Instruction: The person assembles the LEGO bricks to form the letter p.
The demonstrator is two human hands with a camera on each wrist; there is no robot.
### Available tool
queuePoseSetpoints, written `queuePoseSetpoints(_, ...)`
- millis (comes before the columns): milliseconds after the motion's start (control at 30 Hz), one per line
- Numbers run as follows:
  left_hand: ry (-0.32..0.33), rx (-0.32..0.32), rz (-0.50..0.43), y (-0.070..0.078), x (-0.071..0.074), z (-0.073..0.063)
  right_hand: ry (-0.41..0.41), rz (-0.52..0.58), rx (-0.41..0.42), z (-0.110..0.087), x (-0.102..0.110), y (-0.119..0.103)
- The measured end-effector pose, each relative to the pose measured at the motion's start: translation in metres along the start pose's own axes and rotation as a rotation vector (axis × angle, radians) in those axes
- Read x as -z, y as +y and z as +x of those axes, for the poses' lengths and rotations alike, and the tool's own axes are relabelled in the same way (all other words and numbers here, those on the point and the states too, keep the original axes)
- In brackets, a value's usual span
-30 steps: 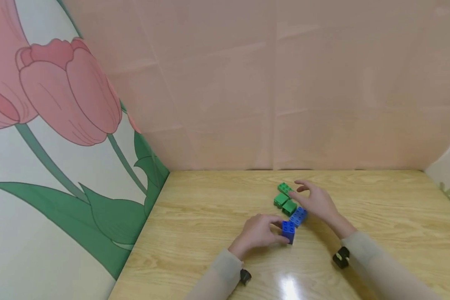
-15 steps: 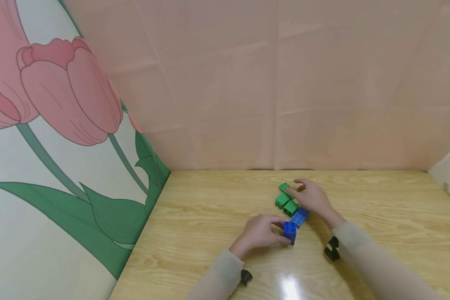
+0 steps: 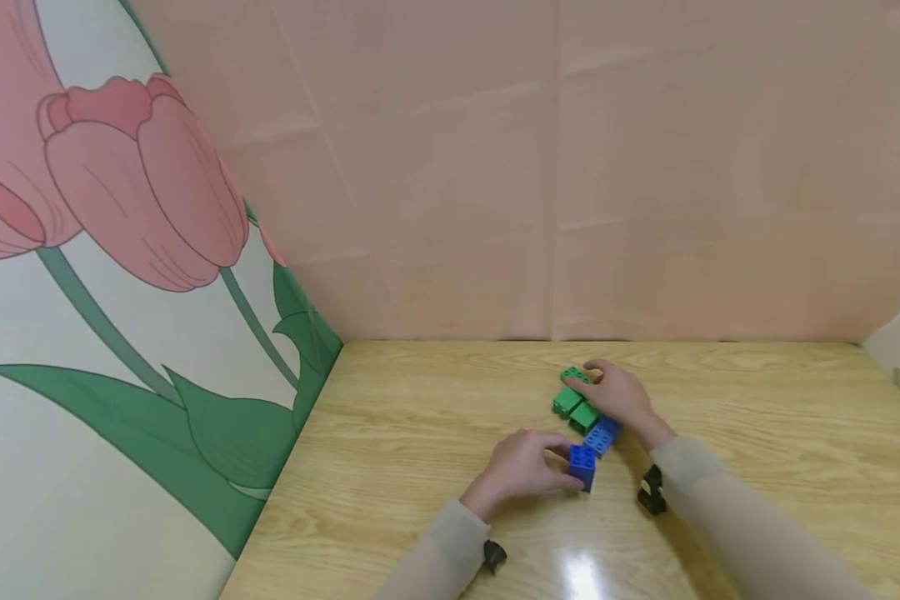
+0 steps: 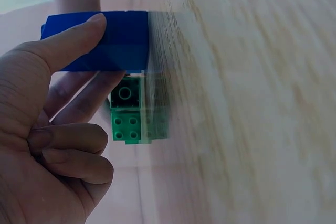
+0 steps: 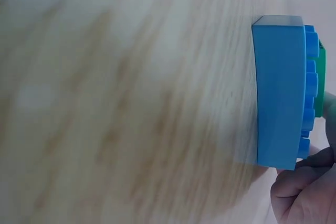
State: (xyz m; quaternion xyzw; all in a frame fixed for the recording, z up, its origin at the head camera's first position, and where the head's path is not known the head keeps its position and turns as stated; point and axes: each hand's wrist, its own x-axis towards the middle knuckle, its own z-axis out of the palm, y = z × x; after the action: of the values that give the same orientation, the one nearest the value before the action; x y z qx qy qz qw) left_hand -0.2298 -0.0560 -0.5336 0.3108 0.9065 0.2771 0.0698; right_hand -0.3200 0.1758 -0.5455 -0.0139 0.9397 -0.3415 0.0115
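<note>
In the head view my left hand (image 3: 521, 467) pinches a dark blue toy brick (image 3: 582, 468) that stands on the table. The left wrist view has the thumb flat on the near side of this blue brick (image 4: 118, 43), fingers behind it, the other fingers curled. My right hand (image 3: 621, 396) reaches over the farthest green brick (image 3: 574, 374), thumb overlapping its near edge and forefinger by its far right side. Two more green bricks (image 3: 567, 402) and a lighter blue studded brick (image 3: 602, 436) lie between the hands. That blue brick (image 5: 281, 93) fills the right wrist view's right side.
The wooden table (image 3: 390, 417) ends at a plain pink backdrop (image 3: 450, 208). A tulip-printed panel (image 3: 142, 183) borders the left side. Black wrist devices (image 3: 651, 492) are worn under both cuffs.
My right hand has moved left and closer around the farthest green brick. My left hand keeps its pinch on the dark blue brick, with the view shifting slightly.
</note>
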Motion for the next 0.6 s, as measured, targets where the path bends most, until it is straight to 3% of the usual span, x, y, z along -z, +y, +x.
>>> queuePoseSetpoints(600, -0.002, -0.001, -0.014, -0.0002, 0.0003, -0.0002, 0.008, -0.057, 0.020, 0.0054, -0.0046, 0.0029)
